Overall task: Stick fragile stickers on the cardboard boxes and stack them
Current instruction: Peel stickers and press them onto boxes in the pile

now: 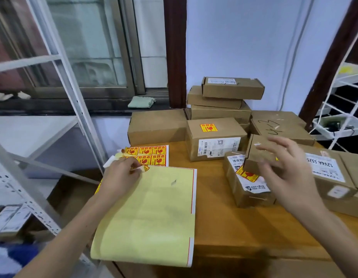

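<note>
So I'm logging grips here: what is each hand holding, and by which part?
The left hand pinches a fragile sticker by its peeled edge. The right hand is spread beside the small box, holding nothing.

The white label (327, 166) on the box (334, 177) at the desk's right edge reads "12V4A", then digits beginning "5525", upside down from here. The large carton (282, 125) at the back right corner has "4×13" handwritten in marker. The sticker and other label print is too small to read.
</note>
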